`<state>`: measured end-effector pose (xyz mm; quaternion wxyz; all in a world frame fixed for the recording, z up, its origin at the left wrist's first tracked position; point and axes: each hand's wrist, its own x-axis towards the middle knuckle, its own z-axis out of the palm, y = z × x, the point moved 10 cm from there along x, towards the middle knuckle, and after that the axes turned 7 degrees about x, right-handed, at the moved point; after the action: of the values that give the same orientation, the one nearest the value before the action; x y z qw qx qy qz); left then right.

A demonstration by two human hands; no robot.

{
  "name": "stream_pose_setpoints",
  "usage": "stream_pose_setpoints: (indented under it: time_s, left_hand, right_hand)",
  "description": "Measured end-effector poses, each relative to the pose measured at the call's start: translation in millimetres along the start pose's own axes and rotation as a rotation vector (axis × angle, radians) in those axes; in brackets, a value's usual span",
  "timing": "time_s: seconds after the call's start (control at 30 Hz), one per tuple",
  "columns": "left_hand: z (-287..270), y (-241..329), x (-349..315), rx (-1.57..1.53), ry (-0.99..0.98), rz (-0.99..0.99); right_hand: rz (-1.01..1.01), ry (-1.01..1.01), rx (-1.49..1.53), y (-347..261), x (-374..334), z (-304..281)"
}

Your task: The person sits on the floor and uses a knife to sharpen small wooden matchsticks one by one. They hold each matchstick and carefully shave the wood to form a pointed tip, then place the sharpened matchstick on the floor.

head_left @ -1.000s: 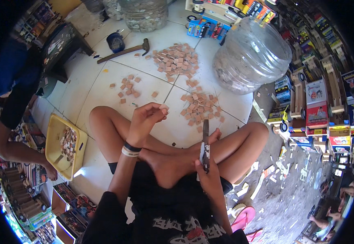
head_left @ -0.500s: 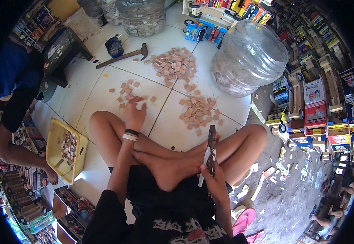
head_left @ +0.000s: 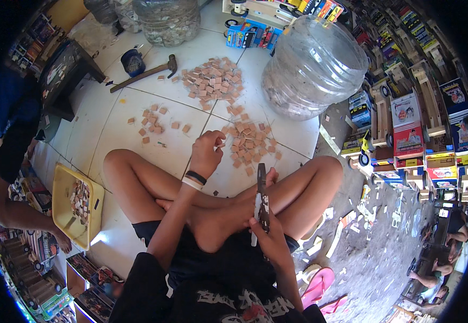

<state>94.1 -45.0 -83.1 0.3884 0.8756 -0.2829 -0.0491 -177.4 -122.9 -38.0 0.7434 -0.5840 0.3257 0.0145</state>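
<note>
My left hand (head_left: 208, 153), with bands on the wrist, hovers at the near-left side of a pile of small square wooden pieces (head_left: 250, 144). Its fingers are curled together, and whatever is in them is too small to make out. In front of my lap my right hand (head_left: 270, 234) is closed around a long, narrow, dark hand tool (head_left: 262, 202) with pale flecks and a whitish strip along one side, held pointing away from me. A larger heap of square pieces (head_left: 212, 81) lies farther off, and a small scattered group (head_left: 152, 122) lies to the left.
Beyond the pieces lie a hammer (head_left: 150, 72) and a blue cup (head_left: 132, 63). A big clear plastic container (head_left: 314, 67) stands at far right. At left are a yellow basin (head_left: 95, 218) and another person's leg (head_left: 21, 218). Toy trucks (head_left: 406, 126) are stacked at right.
My left hand has moved right, from the small scattered group to the pile on the right, and its fingers have drawn together. My right hand keeps the dark tool. The whole view has shifted slightly.
</note>
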Motion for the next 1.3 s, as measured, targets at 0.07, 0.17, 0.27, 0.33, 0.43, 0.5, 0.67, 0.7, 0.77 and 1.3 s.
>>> stream_pose_setpoints:
  time_s: [0.07,0.17,0.27,0.33,0.43,0.5,0.67,0.7,0.77,1.3]
  left_hand:
    - [-13.4,11.0,-0.3,-0.076,-0.039,-0.018]
    - [-37.5,41.1,-9.8,-0.12,-0.012,0.039]
    - [-56.0,70.3,-20.0,-0.157,0.009,0.098]
    - [-61.3,85.6,-25.3,-0.101,-0.006,0.119]
    - [-66.5,102.1,-31.0,-0.066,-0.007,0.131]
    - [-69.4,108.4,-33.5,-0.049,0.004,0.131]
    - [-71.6,116.4,-35.2,-0.031,0.009,0.156]
    - [-71.5,117.2,-35.4,-0.033,0.006,0.157]
    - [-70.9,117.9,-35.4,-0.032,-0.003,0.152]
    - [-50.7,77.5,-45.5,-0.885,0.081,-0.094]
  right_hand:
    - [-0.009,-0.012,-0.07,-3.3,2.5,2.0]
    - [-0.003,-0.031,-0.265,-8.2,5.7,2.9]
    - [-0.05,-0.039,-0.393,-16.8,8.9,6.1]
    - [-0.155,-0.012,-0.434,-28.3,10.7,9.6]
    - [-0.151,-0.008,-0.405,-29.8,13.8,12.3]
    - [-0.126,-0.008,-0.403,-29.2,14.7,12.5]
    - [-0.122,-0.01,-0.405,-32.7,13.9,14.3]
    - [-0.13,-0.004,-0.406,-33.5,13.3,14.4]
    - [-0.122,0.0,-0.42,-32.1,12.3,14.3]
    - [0.223,-0.246,0.413,-11.9,6.6,54.9]
